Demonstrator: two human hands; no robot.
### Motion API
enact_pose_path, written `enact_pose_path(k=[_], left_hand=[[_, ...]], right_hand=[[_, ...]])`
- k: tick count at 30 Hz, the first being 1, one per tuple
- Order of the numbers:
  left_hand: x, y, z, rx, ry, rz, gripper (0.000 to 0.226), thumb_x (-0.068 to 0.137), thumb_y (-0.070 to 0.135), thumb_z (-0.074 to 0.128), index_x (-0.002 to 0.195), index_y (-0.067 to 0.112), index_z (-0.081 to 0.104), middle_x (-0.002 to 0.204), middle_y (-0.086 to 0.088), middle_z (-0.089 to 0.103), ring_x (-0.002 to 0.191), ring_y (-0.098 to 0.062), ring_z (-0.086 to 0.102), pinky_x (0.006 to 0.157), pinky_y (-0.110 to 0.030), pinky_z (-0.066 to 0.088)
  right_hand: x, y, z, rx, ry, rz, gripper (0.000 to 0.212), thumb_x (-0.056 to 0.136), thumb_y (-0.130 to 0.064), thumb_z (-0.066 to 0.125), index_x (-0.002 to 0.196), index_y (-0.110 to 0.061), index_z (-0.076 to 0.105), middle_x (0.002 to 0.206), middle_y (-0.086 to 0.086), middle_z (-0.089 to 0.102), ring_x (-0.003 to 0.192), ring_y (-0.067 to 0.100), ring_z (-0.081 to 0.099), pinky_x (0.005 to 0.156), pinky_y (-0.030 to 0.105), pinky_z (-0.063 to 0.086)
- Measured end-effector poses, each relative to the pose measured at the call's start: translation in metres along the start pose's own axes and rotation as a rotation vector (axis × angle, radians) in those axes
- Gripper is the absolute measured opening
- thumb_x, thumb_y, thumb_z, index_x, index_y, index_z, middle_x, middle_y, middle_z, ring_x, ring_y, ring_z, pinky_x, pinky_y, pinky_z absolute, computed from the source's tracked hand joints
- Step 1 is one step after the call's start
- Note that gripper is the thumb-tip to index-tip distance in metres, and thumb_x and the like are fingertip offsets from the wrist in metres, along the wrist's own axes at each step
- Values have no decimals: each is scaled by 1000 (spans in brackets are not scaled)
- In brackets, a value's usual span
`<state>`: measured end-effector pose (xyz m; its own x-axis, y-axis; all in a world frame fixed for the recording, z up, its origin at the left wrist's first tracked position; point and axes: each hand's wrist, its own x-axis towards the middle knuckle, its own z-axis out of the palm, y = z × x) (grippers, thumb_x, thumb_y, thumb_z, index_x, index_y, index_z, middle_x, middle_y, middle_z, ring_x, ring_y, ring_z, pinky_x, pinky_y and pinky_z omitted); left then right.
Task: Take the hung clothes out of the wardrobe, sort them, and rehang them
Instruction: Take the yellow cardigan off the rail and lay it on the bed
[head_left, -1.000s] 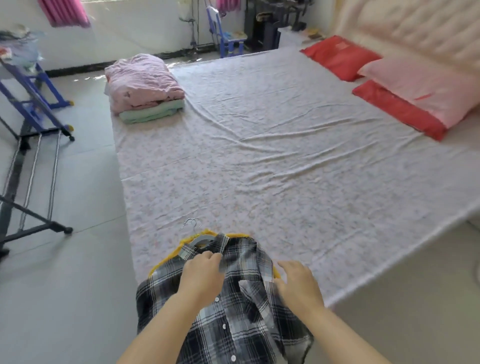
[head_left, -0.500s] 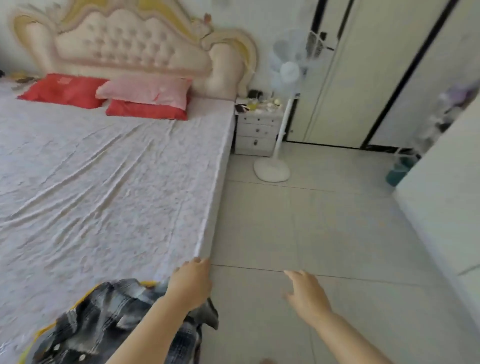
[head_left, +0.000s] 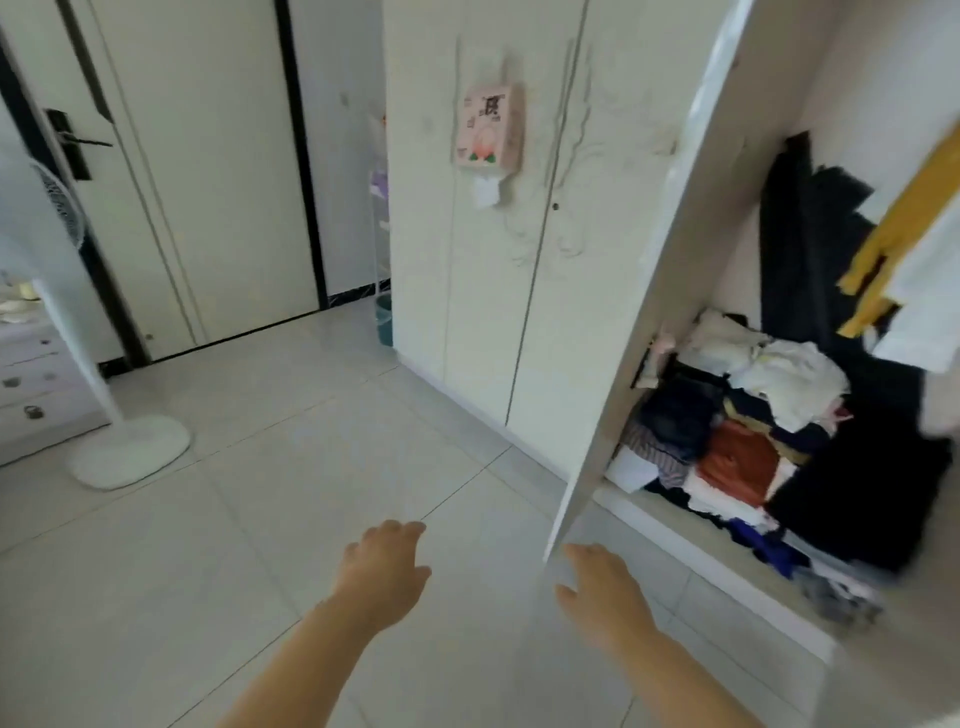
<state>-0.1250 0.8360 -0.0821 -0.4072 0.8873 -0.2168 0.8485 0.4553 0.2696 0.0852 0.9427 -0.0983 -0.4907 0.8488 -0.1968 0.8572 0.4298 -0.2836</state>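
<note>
2 hands are in view, both empty. the left hand hangs over the floor tiles with fingers loosely bent and apart. the right hand reaches forward with fingers relaxed, just beside the lower corner of the open wardrobe door. whether it touches the door edge cannot be told.

location: the hung clothes are in the open compartment at right.
- a dark garment hangs toward the back wall.
- a yellow garment hangs in front of it.
- a white garment hangs at the right frame edge.

the rail and hangers are out of view above. a pile of folded clothes lies on the compartment floor below.

handling, as a judgement: each garment is likely light, soft and limp, and would slide off its hanger if pulled by the cloth alone. take hold at the hanger hook or neck, lift it off the rail, and support the hem with the other hand. the dark items look longer and may drag on the pile. nothing appears fragile.

change from the earlier frames: 1 second ago both hands rested on a plaid shirt on a hanger on the bed. 0.5 seconds ago the shirt lay at the bed corner and both hands held nothing. now the bed and shirt are out of view, and the view faces the wardrobe.
</note>
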Motion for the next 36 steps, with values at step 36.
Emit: enact_pose_path(k=[36], left_hand=[[445,632,-185,-187,414,1048,56,93,34,48,143,26,25,144,1,35,130,-19,33,103,-33,32]], right_hand=[[273,395,-451,-2,895,347,52,93,-28,53,141,-22,34,140,0,38,126,15,38,103,22,30]])
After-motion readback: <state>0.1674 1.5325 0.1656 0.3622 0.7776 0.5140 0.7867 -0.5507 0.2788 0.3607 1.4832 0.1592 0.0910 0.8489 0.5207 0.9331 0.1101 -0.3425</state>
